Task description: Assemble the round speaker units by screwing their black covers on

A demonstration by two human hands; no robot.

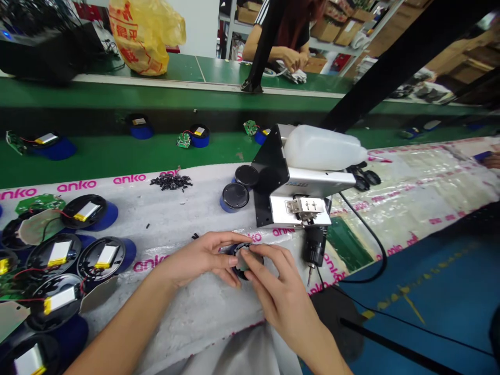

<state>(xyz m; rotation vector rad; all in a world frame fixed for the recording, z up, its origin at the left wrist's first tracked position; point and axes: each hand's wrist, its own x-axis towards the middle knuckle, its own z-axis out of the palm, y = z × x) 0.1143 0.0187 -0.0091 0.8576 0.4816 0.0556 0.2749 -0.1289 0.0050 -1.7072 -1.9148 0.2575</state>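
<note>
My left hand (213,256) grips a small round black casing (235,249) from its left side, thumb and fingers curled about the rim. On the other side my right hand (275,273) is bent over the same casing, its fingertips pressing on a thin pale grey piece (242,259) inside. Fingers cover much of both parts. To the left stand several blue round housings (127,253) with black tops, each carrying a silver battery (107,256) with a yellow end. Green circuit boards (39,203) hang on wires among them.
Right of my hands stands a screw-feeding machine (269,182) with a white bottle (324,148) lying on top and an electric screwdriver (314,250) below. Closed round units (234,197) and a pile of small black parts (172,181) lie behind. A co-worker (289,52) works across the green conveyor (156,156).
</note>
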